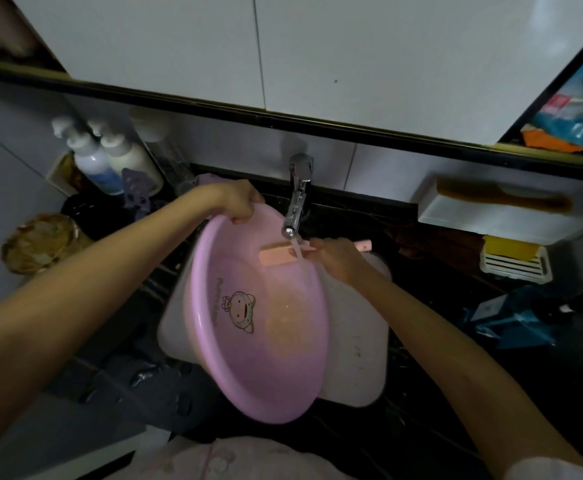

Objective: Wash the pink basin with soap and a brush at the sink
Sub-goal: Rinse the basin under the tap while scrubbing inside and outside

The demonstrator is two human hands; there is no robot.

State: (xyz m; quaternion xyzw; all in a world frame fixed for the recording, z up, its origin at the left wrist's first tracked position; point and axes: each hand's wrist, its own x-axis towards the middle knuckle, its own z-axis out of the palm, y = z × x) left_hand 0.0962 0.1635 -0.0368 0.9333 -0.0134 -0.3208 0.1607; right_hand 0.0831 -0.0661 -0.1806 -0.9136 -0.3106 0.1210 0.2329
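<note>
The pink basin (248,358), with a cartoon animal printed inside, leans tilted over the white sink (356,341). My left hand (238,202) grips its far rim. My right hand (340,259) holds a pink brush (278,256) by its handle at the basin's upper right rim. A thin stream of water runs from the chrome tap (297,199) onto the brush. A little water lies in the basin's lower part.
Two white bottles (110,157) stand at the back left, a brown basket (37,242) further left. On the right are a white wall shelf (491,209) with a brown comb (501,197), a soap holder with a yellow bar (511,251) and blue packaging (511,320) on the dark counter.
</note>
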